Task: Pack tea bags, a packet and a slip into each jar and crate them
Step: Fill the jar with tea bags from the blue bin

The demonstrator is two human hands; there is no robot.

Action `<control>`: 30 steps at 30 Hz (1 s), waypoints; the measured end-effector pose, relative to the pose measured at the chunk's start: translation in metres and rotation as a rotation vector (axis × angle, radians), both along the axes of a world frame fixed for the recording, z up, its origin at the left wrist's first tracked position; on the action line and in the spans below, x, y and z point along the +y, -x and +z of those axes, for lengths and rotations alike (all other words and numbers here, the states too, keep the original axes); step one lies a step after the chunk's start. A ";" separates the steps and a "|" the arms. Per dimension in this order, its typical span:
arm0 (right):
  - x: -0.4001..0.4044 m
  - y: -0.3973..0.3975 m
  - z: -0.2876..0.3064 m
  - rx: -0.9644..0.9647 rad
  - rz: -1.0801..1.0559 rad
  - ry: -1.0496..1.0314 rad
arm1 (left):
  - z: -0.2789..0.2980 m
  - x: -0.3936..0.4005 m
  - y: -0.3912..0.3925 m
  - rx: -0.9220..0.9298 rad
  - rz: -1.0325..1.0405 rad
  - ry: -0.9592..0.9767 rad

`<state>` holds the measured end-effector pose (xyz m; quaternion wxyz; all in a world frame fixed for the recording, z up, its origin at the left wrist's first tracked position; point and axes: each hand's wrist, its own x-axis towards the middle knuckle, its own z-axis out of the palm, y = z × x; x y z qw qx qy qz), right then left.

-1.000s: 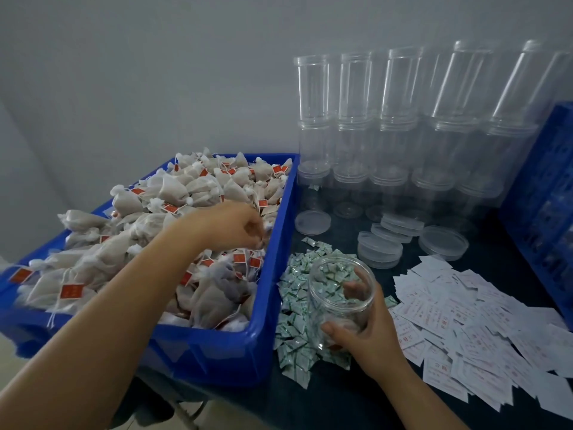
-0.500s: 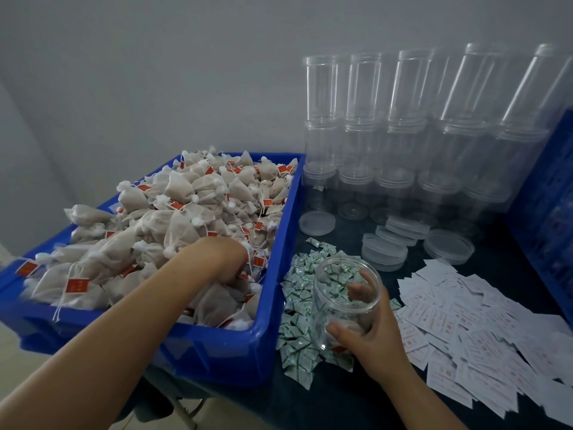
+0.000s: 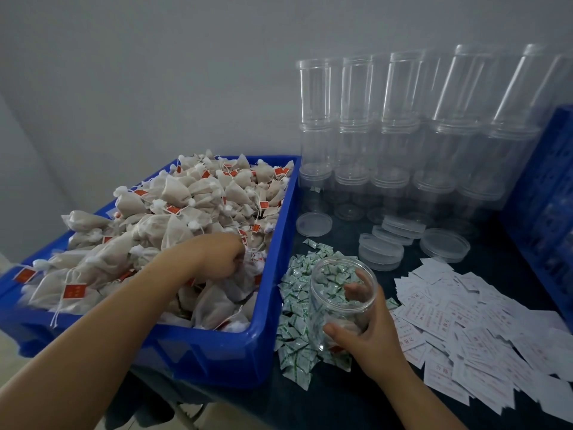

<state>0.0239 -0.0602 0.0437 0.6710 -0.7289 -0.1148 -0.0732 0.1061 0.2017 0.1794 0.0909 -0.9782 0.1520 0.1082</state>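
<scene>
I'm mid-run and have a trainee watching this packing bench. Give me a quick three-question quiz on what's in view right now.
1. True or false: the right hand grips the open jar.
2. Where is the left hand? A) in the blue bin of tea bags B) on the paper slips C) on the loose lids
3. What lies between bin and slips?

Key: 1 true; 2 A; 3 the green-and-white packets.

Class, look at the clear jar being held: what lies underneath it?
The jar, gripped by the right hand, sits over green-and-white packets, visible through its wall. The table beneath them is covered.
</scene>
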 end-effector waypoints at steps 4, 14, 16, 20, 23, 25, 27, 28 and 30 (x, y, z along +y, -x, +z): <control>0.000 -0.001 -0.001 -0.012 -0.007 0.008 | 0.019 0.005 0.003 -0.076 0.000 0.276; 0.001 -0.003 -0.004 -0.003 0.006 -0.031 | 0.077 -0.032 0.032 -0.191 0.028 0.979; 0.001 -0.003 -0.004 0.002 0.003 -0.031 | 0.081 -0.048 0.037 -0.172 -0.011 1.071; 0.001 -0.002 -0.003 0.025 -0.002 -0.033 | 0.076 -0.079 0.040 -0.087 -0.090 1.096; 0.001 -0.003 -0.003 0.014 -0.017 -0.023 | 0.064 -0.095 0.039 -0.042 -0.145 0.947; 0.001 -0.003 -0.004 0.007 -0.024 -0.017 | 0.055 -0.103 0.039 -0.025 -0.185 0.851; 0.001 -0.004 -0.004 -0.012 -0.027 -0.014 | 0.046 -0.109 0.039 -0.033 -0.235 0.747; 0.000 -0.005 -0.004 -0.027 -0.028 -0.011 | 0.043 -0.110 0.040 -0.037 -0.265 0.691; 0.000 -0.006 -0.003 -0.047 -0.020 -0.017 | 0.037 -0.113 0.043 -0.036 -0.317 0.590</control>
